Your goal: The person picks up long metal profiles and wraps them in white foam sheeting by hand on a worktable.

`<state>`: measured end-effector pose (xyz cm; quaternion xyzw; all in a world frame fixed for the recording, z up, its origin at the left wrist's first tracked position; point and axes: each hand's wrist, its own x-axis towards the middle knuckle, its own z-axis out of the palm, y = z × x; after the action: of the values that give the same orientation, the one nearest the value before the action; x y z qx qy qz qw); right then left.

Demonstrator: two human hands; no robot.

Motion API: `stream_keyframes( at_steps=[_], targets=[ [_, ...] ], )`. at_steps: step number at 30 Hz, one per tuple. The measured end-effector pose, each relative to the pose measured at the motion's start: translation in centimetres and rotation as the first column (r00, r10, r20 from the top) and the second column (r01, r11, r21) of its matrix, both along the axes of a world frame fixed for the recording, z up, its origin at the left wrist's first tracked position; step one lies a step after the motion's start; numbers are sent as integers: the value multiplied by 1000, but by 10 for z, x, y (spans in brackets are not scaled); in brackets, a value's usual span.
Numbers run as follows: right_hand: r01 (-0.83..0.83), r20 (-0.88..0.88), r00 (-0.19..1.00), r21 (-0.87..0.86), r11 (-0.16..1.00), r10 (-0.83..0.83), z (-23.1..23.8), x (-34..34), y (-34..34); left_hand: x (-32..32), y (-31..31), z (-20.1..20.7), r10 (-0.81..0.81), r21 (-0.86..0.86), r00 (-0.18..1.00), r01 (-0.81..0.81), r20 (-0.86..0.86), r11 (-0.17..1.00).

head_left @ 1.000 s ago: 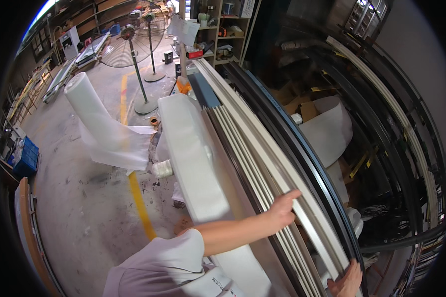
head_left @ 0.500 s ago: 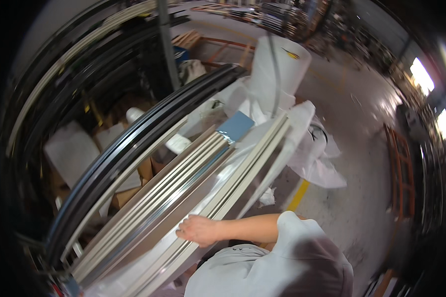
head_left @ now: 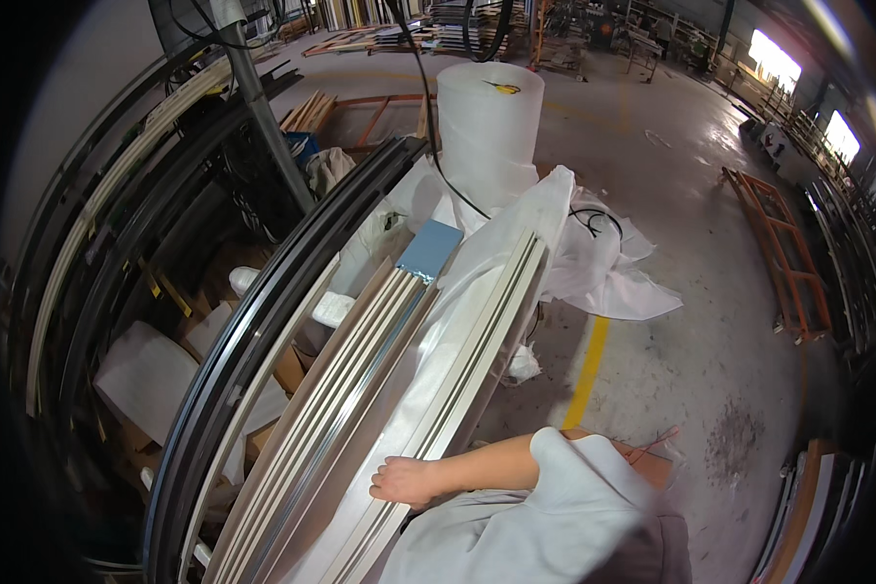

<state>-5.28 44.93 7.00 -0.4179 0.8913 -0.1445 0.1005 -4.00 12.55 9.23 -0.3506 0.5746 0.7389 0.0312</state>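
My right hand (head_left: 404, 483) lies across a long cream-coloured profile (head_left: 467, 375), its fingers curled over the left edge. The profile runs slantwise from the lower edge toward the far end of the bench, on a sheet of white foam wrap (head_left: 399, 428). Left of it lies a bundle of several cream strips (head_left: 346, 375) beside a brownish board. A blue-grey flat piece (head_left: 430, 247) sits at the bundle's far end. My left hand is out of view.
Dark curved-looking profiles (head_left: 263, 292) lie along the left, beside a metal post (head_left: 268, 122). A large white foam roll (head_left: 487, 131) stands at the far end. Crumpled white wrap (head_left: 613, 268) hangs over the floor near a yellow line (head_left: 586, 375). An orange frame (head_left: 779, 253) is at the right.
The view has swung, so the bench and foam roll appear further left and more upright. My right hand stays on the cream profile.
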Motion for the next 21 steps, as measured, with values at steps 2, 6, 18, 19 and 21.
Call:
stream_keyframes(
  at_steps=[2, 6, 18, 19, 21],
  targets=[
    [13, -3, 1000, -10, 1000, -13, 1, -3, 10, 4, -6, 0, -12, -39, 1000, 13, 13, 999],
    [55, 26, 998, 60, 997, -57, 7, -7, 49, 11, -12, -2, -39, -109, 998, 44, 47, 993],
    [74, 69, 994, 131, 989, -84, -5, -27, 106, 35, -17, -21, -70, -211, 987, 100, 147, 972],
    [74, 69, 994, 122, 990, -83, -4, -28, 109, 40, -19, -22, -70, -221, 986, 103, 153, 970],
    [84, 50, 995, 106, 991, -90, -3, -30, 121, 48, -22, -25, -66, -234, 984, 104, 164, 967]
  ],
)
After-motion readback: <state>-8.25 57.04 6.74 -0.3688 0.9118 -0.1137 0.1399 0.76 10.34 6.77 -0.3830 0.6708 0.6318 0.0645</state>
